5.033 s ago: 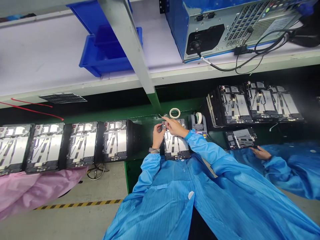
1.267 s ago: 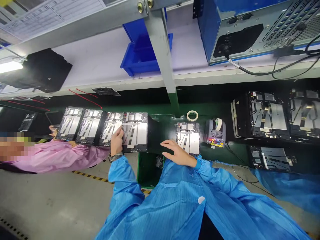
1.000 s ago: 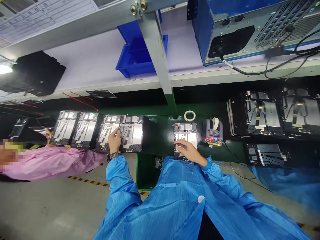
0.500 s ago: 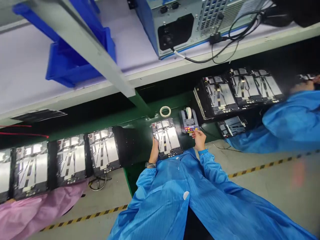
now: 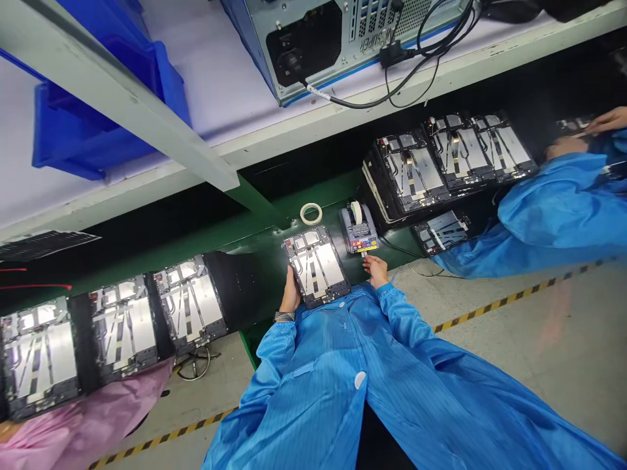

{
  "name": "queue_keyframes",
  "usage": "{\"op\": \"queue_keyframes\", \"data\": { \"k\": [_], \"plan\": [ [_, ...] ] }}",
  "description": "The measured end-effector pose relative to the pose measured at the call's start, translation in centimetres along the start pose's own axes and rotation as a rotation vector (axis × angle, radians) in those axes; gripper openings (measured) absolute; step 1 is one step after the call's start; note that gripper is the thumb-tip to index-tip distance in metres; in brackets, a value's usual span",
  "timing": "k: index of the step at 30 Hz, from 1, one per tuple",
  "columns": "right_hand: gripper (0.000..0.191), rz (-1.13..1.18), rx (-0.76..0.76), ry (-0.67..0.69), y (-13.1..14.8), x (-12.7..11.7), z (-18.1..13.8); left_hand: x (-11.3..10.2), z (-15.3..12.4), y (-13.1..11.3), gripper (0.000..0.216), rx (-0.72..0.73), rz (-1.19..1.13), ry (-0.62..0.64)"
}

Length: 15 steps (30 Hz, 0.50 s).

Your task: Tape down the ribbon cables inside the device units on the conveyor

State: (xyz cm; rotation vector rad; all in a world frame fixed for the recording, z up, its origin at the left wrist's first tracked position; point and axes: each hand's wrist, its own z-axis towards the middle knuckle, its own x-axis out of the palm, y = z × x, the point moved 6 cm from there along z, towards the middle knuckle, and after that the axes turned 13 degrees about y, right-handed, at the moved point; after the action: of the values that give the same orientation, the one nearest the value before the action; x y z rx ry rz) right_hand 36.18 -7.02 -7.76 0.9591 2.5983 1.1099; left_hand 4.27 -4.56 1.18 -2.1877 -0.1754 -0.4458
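Note:
A metal-backed panel (image 5: 317, 266) lies on the green bench in front of me. My left hand (image 5: 290, 297) rests along its left edge, fingers curled against the side, a watch on the wrist. My right hand (image 5: 376, 269) is just to the right of the panel. Its fingertips are drawn together at the front outlet of a grey tape dispenser (image 5: 359, 228). What they pinch is too small to make out. Both my sleeves are blue.
A tape roll (image 5: 311, 213) lies behind the panel. A row of similar panels (image 5: 190, 307) runs off to the left above a pink sleeve (image 5: 73, 424). Stacked panels (image 5: 414, 173) stand at the right by a co-worker's blue sleeve (image 5: 548, 202). The shelf overhead holds a blue bin (image 5: 93, 124) and a computer case (image 5: 313, 39).
My left hand came back from the row at the left to the panel's left edge. My right hand left the panel and went to the tape dispenser. The view swung right.

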Motion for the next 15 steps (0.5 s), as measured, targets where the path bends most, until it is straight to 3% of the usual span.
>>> {"op": "queue_keyframes", "data": {
  "k": [6,10,15],
  "plan": [
    [0.012,0.109,0.031,-0.076,-1.3,-0.2,-1.2,-0.4,0.0,0.0,0.076,0.017,-0.13,-0.005],
    [0.015,0.196,0.1,-0.062,-1.1,1.0,-0.8,-0.1,0.2,0.1,0.074,0.004,-0.174,-0.02],
    [0.032,0.21,0.143,-0.082,0.1,2.4,0.2,-0.8,0.6,-1.5,0.075,0.053,-0.008,-0.04]
  ]
}}
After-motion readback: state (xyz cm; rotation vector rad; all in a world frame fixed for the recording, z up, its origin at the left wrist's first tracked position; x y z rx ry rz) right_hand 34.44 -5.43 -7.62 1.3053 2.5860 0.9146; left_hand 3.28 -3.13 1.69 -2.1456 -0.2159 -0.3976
